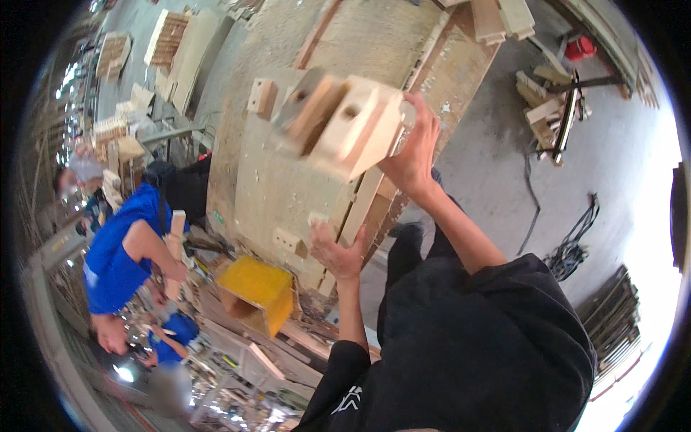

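My right hand [416,155] is closed around the end of a pale wooden block [360,129] with a round hole, raised over the workbench [252,180]. Against its far left side is a darker piece [306,108], also with a hole; motion blurs both, and I cannot tell whether they are joined. My left hand [338,252] is nearer to me, fingers spread and holding nothing. Just left of it lies a small wooden block [290,242] with holes. Another small drilled block [262,97] stands farther up the bench.
A yellow box-like stand [255,288] is at the bench's near left corner. Beyond it, a person in a blue shirt [126,245] holds a wooden piece [175,248]. Boards [497,21] lie at the far right end; scrap wood [551,108] and straps [576,237] are on the floor.
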A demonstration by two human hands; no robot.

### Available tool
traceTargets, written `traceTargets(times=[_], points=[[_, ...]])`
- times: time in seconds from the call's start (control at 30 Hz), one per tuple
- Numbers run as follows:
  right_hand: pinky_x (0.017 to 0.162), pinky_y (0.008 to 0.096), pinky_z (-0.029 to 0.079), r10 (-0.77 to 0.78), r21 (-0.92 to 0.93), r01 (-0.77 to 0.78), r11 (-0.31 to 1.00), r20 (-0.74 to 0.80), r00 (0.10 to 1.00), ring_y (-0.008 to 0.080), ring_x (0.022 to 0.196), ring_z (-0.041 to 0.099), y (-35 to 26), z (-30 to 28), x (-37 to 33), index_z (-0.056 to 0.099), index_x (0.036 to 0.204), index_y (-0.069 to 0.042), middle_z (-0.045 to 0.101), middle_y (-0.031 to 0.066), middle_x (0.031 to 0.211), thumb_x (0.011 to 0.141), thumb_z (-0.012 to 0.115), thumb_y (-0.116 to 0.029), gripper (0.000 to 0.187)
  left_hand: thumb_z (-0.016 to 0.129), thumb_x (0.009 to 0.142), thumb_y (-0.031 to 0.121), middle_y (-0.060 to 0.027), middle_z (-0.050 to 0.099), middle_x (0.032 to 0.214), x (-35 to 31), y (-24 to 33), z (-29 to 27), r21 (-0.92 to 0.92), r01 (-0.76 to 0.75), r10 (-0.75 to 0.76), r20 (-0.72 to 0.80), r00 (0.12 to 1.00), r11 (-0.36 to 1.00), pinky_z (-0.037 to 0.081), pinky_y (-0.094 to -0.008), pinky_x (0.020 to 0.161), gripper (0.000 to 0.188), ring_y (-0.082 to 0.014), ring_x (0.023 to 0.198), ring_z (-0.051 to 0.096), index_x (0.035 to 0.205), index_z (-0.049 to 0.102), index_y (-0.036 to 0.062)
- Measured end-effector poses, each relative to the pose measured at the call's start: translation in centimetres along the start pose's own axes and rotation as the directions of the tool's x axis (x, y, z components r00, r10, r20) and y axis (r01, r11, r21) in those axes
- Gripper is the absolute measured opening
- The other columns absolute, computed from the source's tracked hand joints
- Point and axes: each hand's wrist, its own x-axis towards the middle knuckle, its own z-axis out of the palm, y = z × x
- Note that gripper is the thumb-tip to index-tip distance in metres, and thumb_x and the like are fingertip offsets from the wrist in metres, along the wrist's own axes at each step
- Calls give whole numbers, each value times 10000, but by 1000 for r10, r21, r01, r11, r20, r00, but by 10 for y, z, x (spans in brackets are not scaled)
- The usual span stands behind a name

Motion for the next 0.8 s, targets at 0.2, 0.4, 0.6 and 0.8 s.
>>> traceTargets(times=[0.2,0.4,0.6,0.8], points=[[1083,517,286,-220,58,218,974,30,975,416,1308,339,-26,-35,29,205,1460,42,348,243,1431,549,938,-368,1240,787,790,423,-251,476,1370,-106,-37,-28,-147,527,-547,-218,809,837,374,-502,1039,894,-391,1257,473,1416,360,-51],[1098,432,299,-175,636,7,771,202,964,305,1282,465,-69,-69,88,412,1390,82,524,216,1338,893,353,-748,969,704,897,321,-279,411,1450,-155,-32,-14,-496,789,-843,188,504,362,395,-392,1069,784,-354,1292,480,1455,322,-76],[951,409,453,207,840,-483,247,441,873,298,998,608,-41,-110,87,504,1292,49,616,208,1216,919,245,-736,907,687,882,417,-268,391,1473,-142,-32,-42,-627,422,-665,-211,717,655,321,-439,1116,771,-375,1352,407,1403,394,-70],[913,532,513,59,396,-878,-269,917,395,411,1143,581,55,-163,59,303,1462,-32,484,323,1345,924,425,-665,840,757,775,414,-185,561,1264,-98,-5,-54,-387,203,-233,-30,972,899,365,-467,1059,734,-348,1206,521,1325,492,7]])
